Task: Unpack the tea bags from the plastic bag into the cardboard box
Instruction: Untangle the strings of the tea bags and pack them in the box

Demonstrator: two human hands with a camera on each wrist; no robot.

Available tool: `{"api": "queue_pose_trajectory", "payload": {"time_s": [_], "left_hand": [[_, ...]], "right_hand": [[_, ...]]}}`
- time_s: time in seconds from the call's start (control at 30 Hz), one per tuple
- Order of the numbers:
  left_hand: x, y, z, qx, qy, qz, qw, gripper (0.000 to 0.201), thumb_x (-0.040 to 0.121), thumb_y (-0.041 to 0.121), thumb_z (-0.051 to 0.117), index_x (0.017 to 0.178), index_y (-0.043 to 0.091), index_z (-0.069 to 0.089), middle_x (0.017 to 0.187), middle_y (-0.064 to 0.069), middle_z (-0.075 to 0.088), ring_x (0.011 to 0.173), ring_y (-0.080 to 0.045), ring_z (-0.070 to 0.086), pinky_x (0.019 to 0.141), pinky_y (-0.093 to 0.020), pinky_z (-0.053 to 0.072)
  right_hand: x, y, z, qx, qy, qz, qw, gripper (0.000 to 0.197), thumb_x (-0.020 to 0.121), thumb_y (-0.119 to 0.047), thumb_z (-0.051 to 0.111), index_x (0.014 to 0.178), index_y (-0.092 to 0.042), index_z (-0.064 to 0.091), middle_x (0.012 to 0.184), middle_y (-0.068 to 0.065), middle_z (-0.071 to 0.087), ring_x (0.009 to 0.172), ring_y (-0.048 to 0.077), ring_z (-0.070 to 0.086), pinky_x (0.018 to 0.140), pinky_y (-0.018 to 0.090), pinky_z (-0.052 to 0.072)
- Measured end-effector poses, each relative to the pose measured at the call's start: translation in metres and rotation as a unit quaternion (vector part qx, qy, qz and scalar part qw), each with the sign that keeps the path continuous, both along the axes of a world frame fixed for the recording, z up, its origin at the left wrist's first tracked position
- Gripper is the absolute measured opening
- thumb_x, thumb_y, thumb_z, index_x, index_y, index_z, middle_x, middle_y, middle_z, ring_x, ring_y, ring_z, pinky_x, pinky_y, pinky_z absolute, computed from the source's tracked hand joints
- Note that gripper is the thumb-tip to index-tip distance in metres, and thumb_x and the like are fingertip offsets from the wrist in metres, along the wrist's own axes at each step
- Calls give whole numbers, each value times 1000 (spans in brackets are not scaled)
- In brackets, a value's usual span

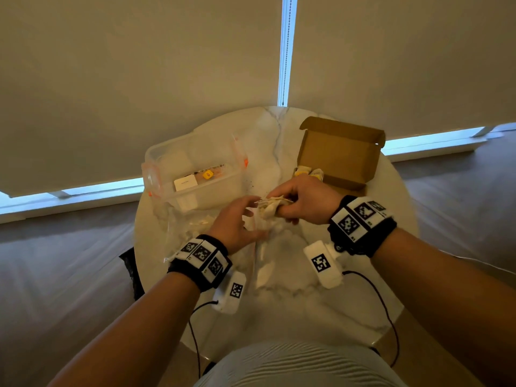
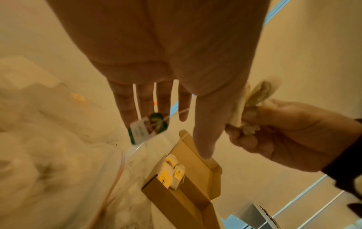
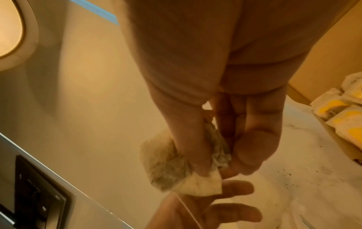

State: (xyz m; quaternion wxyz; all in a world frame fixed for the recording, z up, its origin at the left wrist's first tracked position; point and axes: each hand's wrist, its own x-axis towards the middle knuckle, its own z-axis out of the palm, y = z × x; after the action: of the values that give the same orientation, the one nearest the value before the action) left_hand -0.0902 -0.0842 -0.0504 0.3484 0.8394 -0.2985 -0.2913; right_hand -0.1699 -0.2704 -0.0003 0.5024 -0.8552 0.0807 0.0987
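Observation:
My right hand [image 1: 301,202] grips a bunch of pale tea bags [image 1: 272,208] above the table's middle; in the right wrist view the thumb [image 3: 192,151] presses the tea bags [image 3: 168,164] against the curled fingers. Strings run from them to green-and-white tags [image 2: 147,128] dangling by my left hand [image 1: 237,219], which is open with straight fingers [image 2: 182,108] just left of the bunch. The clear plastic bag [image 1: 181,230] lies crumpled under that hand. The open cardboard box [image 1: 340,155] stands at the right, with yellow-tagged tea bags [image 1: 307,172] in its near left corner.
A clear plastic container [image 1: 195,174] with orange clips stands at the back left of the round marble table [image 1: 293,303]. Dark tea crumbs [image 3: 290,175] dot the marble between the container and the box. Window blinds hang close behind the table.

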Motion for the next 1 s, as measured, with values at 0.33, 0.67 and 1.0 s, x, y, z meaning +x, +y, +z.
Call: {"api": "queue_pose_trajectory", "payload": {"time_s": [0.33, 0.67, 1.0], "left_hand": [[9, -4, -16, 37, -2, 4, 999, 70, 73, 28, 84, 133, 22, 49, 126, 7, 54, 108, -10, 54, 93, -35, 51], [10, -9, -25, -24, 37, -18, 999, 48, 76, 22, 81, 116, 35, 59, 127, 5, 56, 112, -14, 56, 92, -31, 49], [9, -1, -12, -155, 302, 91, 936, 33, 83, 3, 73, 111, 15, 63, 114, -12, 67, 93, -26, 69, 81, -37, 57]], "right_hand": [[2, 4, 54, 19, -25, 0, 1000, 29, 82, -17, 74, 111, -16, 71, 87, 4, 74, 64, 15, 69, 56, 21, 56], [5, 4, 90, 26, -87, 20, 996, 30, 82, -17, 75, 111, -13, 72, 87, 4, 74, 65, 24, 69, 62, 37, 61], [10, 5, 92, 34, -95, 36, 994, 28, 83, -16, 73, 111, -11, 72, 87, 8, 74, 66, 27, 69, 62, 37, 61]]}}
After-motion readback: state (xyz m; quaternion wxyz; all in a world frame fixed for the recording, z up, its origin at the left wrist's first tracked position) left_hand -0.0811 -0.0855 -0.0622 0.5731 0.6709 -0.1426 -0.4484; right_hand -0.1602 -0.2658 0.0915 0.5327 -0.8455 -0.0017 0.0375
